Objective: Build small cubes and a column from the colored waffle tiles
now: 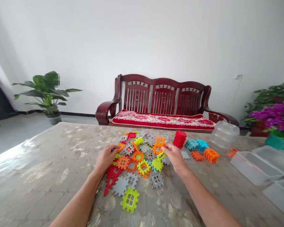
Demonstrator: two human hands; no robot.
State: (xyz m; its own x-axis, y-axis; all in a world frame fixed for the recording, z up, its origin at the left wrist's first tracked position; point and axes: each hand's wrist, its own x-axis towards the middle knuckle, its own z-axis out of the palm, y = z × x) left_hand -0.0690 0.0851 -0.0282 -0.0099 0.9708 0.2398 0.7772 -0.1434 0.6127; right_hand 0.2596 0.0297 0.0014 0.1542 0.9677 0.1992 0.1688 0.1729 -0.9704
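A pile of toothed plastic building tiles in red, orange, grey, lime and blue lies on the table, some with window cut-outs. My right hand [176, 156] is closed at the pile's right side, thumb and fingers pinching the edge of an orange window tile [159, 145]. Just below those fingertips is a lime tile [157, 164]. On the left side my left hand [107, 156] is curled, its fingertips on a small orange tile [120, 147]; part of its grip is hidden. Nearer me lie a lime window tile [130, 200] and a grey window tile [156, 180].
Right of the pile stand a red tile stack [180, 139], blue stacks [202, 145] and an orange stack [211, 155]. Clear plastic boxes [255, 168] sit at the table's right side, near purple flowers [274, 115]. Behind the table [68, 148] is a wooden bench [163, 97].
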